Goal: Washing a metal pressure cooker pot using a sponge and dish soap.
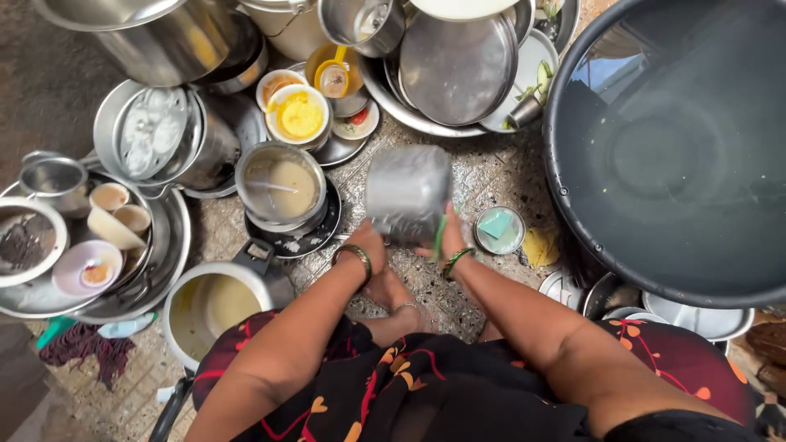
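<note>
Dozens of dirty vessels crowd the wet floor. Far left, a wide steel platter [168, 262] carries small cups; below it a steel pressure cooker [214, 304] holds pale liquid, and a round steel pot [280, 187] holds beige batter. Centre, the left hand [370, 242] and right hand [449, 233] both clasp a blurred cylindrical steel container [407, 192], tipped over, long axis running away from the person. Just right, a small steel bowl [499, 230] holds a green soap piece. Far right, a big black tub [573, 213] holds water.
</note>
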